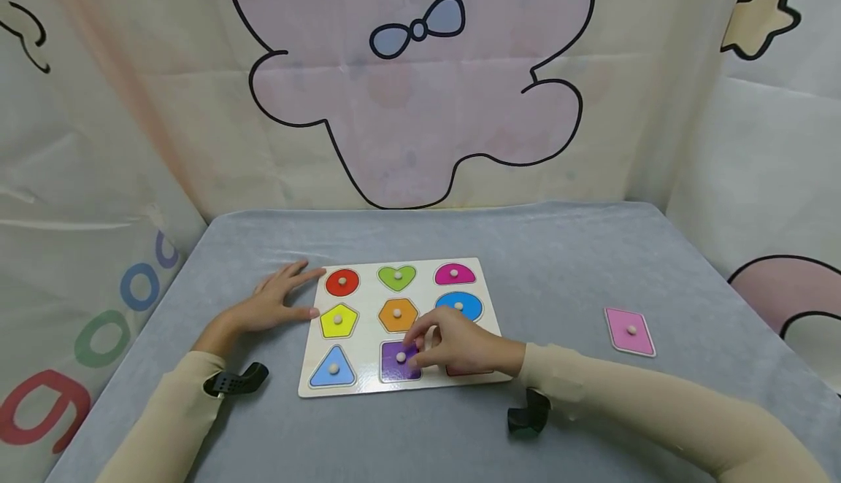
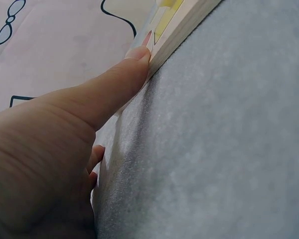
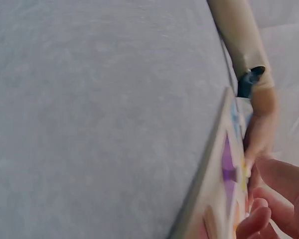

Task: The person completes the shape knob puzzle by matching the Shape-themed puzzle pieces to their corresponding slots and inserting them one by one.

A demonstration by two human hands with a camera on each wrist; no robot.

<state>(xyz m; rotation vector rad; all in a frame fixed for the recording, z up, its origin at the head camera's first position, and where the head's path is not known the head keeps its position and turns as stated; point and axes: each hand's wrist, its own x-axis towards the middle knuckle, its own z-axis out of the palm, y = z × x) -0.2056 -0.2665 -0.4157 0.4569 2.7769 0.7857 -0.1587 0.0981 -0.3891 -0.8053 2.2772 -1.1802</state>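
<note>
A white wooden knob puzzle board (image 1: 368, 388) lies on the grey cloth. My left hand (image 1: 272, 300) is at its left side with fingers spread; in the left wrist view the thumb (image 2: 114, 82) presses the board's edge. Over the lower right of the board is my right hand (image 1: 460, 341), its thumb and fingertips bent beside the purple square piece (image 1: 390, 373). That piece's knob stays visible, and the right wrist view shows a gap between the fingers (image 3: 281, 177) and it. The lower right slot is mostly covered by the right hand.
A pink four-sided knob piece (image 1: 631, 331) lies apart, on the right of the table. Other shapes in the board include a blue triangle (image 1: 325, 377), a yellow pentagon (image 1: 348, 324), an orange hexagon (image 1: 390, 304) and a blue oval (image 1: 469, 300). Printed curtains surround the table.
</note>
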